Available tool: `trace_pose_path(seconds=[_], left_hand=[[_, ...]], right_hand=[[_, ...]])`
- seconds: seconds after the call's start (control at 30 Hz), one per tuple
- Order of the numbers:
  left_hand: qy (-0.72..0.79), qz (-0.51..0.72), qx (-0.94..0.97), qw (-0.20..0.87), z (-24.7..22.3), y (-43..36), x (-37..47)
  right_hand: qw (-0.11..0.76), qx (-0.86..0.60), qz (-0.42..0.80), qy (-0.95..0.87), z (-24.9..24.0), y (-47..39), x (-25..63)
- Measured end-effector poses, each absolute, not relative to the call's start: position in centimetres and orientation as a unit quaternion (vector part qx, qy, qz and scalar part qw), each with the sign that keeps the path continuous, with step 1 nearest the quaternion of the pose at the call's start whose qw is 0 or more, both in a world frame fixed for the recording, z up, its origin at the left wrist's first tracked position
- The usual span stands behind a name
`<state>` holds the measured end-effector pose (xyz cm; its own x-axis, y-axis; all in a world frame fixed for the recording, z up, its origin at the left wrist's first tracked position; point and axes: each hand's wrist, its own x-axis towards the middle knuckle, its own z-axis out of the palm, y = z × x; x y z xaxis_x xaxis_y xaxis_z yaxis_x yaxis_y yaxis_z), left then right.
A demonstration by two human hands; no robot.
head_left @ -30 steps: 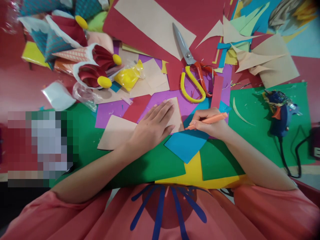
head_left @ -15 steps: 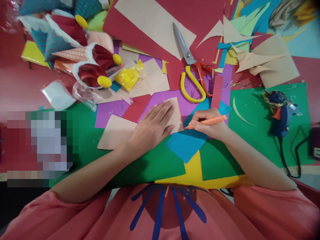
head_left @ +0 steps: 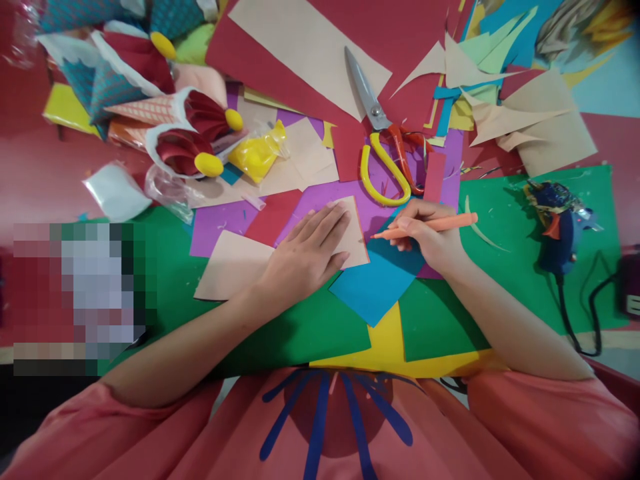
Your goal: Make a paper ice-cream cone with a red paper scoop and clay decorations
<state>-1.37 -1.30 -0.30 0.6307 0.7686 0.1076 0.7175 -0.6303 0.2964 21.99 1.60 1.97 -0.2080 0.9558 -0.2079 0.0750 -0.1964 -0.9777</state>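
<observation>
My left hand [head_left: 310, 253] lies flat with fingers stretched out, pressing on a cream paper piece [head_left: 355, 230]. An orange line runs along that piece's right edge. Between the fingers of my right hand [head_left: 433, 233] is an orange felt-tip pen [head_left: 450, 222], its tip pointing left, close to the lined edge and apart from it. Below the pen a blue paper piece [head_left: 375, 293] lies at an angle. Another cream paper piece [head_left: 233, 267] rests left of my left hand, partly under the forearm.
Scissors with yellow and red handles [head_left: 385, 160] lie above my hands. A blue glue gun [head_left: 560, 233] with a cord sits at the right. Paper cones [head_left: 145, 107] crowd the upper left, paper offcuts [head_left: 505, 113] the upper right. Green sheets [head_left: 310, 333] cover the near table.
My right hand has lifted the pen away from the paper edge, moving slightly up and right, with the pen now less steep. My left hand has stayed in place.
</observation>
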Motion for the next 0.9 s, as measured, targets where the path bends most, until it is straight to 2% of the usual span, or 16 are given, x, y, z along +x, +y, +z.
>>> trace_pose_path(seconds=[0.17,0.37,0.53,0.9], left_hand=[[0.339,0.124,0.925,0.115,0.04,-1.72,-1.11],[0.31,0.119,0.932,0.144,0.36,-1.95,-1.01],[0.303,0.121,0.937,0.124,0.41,-1.87,-0.99],[0.312,0.121,0.93,0.155,0.22,-1.93,-1.04]], right_hand=[[0.419,-0.518,0.54,-0.514,2.1,1.65,21.76],[0.385,-0.526,0.515,-0.557,1.72,1.52,21.91],[0.363,-0.534,0.494,-0.583,1.43,1.53,21.96],[0.353,-0.53,0.475,-0.607,1.47,1.68,21.86]])
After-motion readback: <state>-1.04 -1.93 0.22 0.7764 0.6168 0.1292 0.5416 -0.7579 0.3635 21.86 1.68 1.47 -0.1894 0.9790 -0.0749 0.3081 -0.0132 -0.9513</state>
